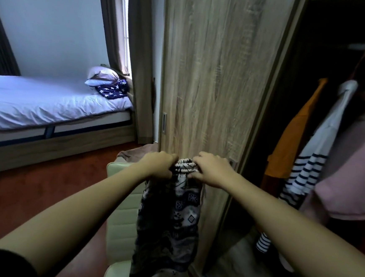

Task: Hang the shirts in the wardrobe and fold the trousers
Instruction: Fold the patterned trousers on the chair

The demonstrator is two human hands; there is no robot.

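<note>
We see the left hand and right hand pinching the bunched waistband of patterned trousers, which hang above a cream chair, before the wardrobe holding hung shirts.

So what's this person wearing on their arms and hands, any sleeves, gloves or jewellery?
Both forearms are bare. The left hand and right hand show no gloves, rings or watch. A black sleeve covers the left upper arm; the right upper arm is out of frame.

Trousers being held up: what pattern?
The trousers have a dark-and-white geometric print; head view.
</note>
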